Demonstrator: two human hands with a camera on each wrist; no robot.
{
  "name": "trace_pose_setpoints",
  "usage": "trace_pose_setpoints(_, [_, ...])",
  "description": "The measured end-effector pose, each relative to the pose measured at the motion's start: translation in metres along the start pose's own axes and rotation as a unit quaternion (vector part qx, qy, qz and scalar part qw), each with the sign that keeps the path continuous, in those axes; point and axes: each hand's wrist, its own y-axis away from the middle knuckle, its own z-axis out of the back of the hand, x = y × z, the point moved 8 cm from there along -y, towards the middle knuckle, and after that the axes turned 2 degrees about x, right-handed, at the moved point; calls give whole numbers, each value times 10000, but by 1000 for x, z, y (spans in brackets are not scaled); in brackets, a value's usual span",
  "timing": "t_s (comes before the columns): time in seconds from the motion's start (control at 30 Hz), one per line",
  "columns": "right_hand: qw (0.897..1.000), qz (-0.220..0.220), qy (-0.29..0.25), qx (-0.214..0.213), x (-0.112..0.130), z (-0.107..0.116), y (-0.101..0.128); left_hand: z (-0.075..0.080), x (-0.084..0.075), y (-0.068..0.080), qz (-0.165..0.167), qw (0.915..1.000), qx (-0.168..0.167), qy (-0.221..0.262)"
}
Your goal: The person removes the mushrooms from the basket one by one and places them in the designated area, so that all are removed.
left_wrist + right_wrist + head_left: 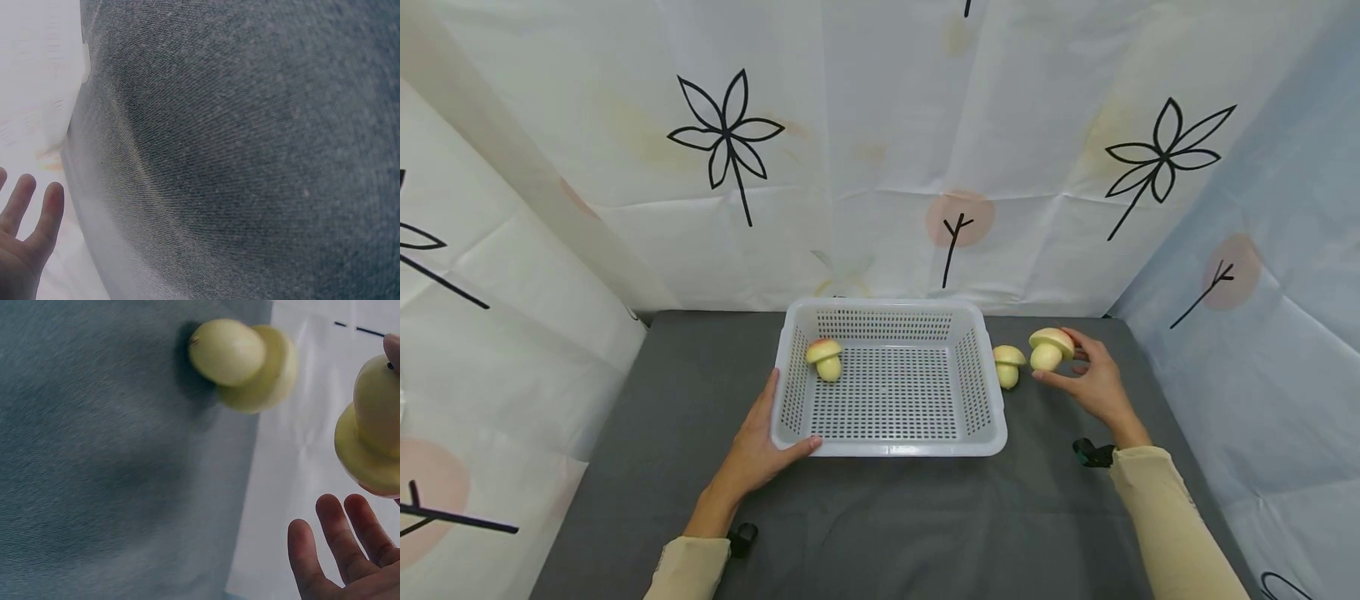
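1. Holding a toy mushroom [1049,347] off the grey table cloth [880,517], the right hand [1093,381] has thumb and fingertips closed on it; the wrist view cuts its cap off at the frame edge.
2. A second toy mushroom [1008,365] lies on the cloth between that hand and the white perforated basket [891,450], just beside the basket's right wall.
3. A third mushroom [825,358] rests inside the basket, near its left wall.
4. The left hand [758,446] rests against the basket's near left corner, fingers straight along the wall, thumb on the front rim.
5. Its wrist view shows mostly blurred cloth and fingertips [47,206].
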Motion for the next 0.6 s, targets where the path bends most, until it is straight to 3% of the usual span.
trace_pose_setpoints(0.6, [9967,-624,381,357,-60,-22,-6,-1,1,-1,53,10000,25,15])
